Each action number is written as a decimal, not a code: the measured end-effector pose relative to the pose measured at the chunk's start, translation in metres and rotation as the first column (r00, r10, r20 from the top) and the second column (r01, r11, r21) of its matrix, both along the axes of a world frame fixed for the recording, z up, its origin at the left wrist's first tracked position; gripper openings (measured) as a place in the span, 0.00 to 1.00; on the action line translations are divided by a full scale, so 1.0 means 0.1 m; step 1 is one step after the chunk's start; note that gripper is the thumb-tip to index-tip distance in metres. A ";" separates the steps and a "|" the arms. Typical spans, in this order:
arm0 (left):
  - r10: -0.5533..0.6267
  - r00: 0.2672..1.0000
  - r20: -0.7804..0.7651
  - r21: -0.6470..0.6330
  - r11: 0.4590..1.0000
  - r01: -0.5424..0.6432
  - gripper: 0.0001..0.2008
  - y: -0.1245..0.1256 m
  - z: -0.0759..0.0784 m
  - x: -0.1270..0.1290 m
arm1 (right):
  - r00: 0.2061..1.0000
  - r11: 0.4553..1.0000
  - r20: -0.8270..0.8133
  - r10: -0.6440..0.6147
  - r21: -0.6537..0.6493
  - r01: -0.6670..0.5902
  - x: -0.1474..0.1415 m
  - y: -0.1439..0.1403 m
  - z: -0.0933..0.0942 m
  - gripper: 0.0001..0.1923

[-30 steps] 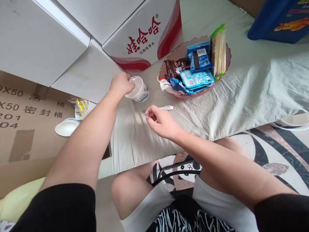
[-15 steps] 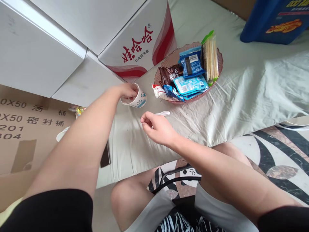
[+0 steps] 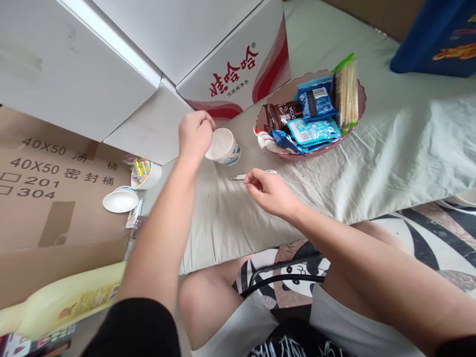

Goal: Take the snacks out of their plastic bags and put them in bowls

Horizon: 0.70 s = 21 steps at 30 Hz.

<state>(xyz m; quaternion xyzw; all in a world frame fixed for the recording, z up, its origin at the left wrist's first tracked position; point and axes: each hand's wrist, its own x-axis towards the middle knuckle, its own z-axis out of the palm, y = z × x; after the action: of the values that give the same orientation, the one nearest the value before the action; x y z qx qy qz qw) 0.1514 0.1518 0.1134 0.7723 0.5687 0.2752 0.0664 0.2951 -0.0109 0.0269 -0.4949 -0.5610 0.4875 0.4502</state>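
Observation:
My left hand is raised at the left rim of a white paper cup with a blue print. Its fingers are curled and pressed together; whatever they may hold is hidden. The cup stands on the pale cloth, and its inside looks white. Resting loosely curled on the cloth, my right hand shows nothing in its fingers. Beside its fingertips, partly behind them, lies a white pen. A pink scalloped bowl holds several snack packets in blue, brown and white wrappers.
White cartons border the cloth behind the cup. At left are a tipped cup of colourful wrapped sweets, another white cup and a brown carton. A yellow bottle lies lower left; a blue container stands upper right.
My left hand has come up out of the paper cup to its left rim. My right hand stays curled by the pen. The whole view has shifted, showing more at the left.

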 end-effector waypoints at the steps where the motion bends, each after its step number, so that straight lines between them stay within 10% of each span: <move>1: 0.008 0.991 0.134 0.018 1.000 -0.010 0.11 -0.25 -0.04 -0.10 | 1.000 1.000 0.006 -0.006 0.000 0.006 -0.01 0.00 -0.01 0.02; 9: 0.154 0.831 0.534 -0.353 0.934 0.054 0.17 -1.81 -0.89 -0.77 | 0.988 0.997 0.151 0.044 0.055 -0.053 -0.20 -0.04 -0.22 0.09; 17: 0.097 0.861 0.499 -0.477 0.860 0.179 0.21 -1.75 -0.86 -1.08 | 0.831 0.999 0.556 -0.020 0.050 -0.010 -0.33 -0.15 -0.27 0.06; 21: 0.089 0.910 0.406 -0.543 0.824 0.161 0.15 -1.66 -0.76 -1.28 | 0.795 0.942 0.540 -0.276 0.317 0.111 -0.50 -0.37 -0.34 0.08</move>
<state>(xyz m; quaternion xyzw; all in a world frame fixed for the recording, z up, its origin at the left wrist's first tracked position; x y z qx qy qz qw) 0.0233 -0.0143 0.0372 0.6523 0.5821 0.2504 0.4160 0.2454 -0.0475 -0.0070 -0.6086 -0.6775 0.1843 0.3696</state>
